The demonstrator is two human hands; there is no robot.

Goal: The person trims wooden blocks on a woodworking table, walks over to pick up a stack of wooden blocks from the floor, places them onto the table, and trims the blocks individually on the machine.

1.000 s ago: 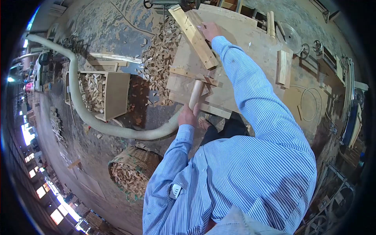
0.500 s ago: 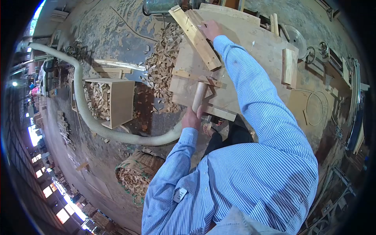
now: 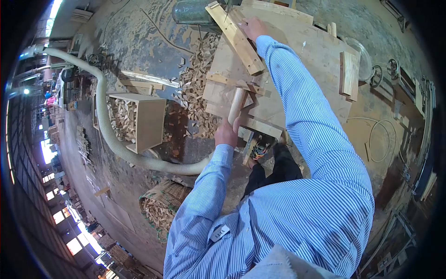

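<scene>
My left hand (image 3: 226,133) is wrapped round a pale round wooden piece (image 3: 237,105), whose far end lies at a wooden strip (image 3: 232,82) on the worktable (image 3: 290,69). Beyond it, my right hand (image 3: 253,28) is beside the upper part of a thick wooden bar (image 3: 235,38) that lies slantwise across the table. The fingers of this hand are partly bent over the bar's edge; whether they grip anything is too small to make out.
A ribbed hose (image 3: 104,125) curves round an open box (image 3: 151,123) of wood offcuts. A wicker basket (image 3: 169,195) of offcuts stands on the floor. More offcuts are heaped left of the table. Wooden blocks (image 3: 348,74) rest at its right.
The camera view has shifted slightly. Both hands keep nearly the same places, the left on the round piece and the right by the bar. One foot has shifted beneath the table's near edge.
</scene>
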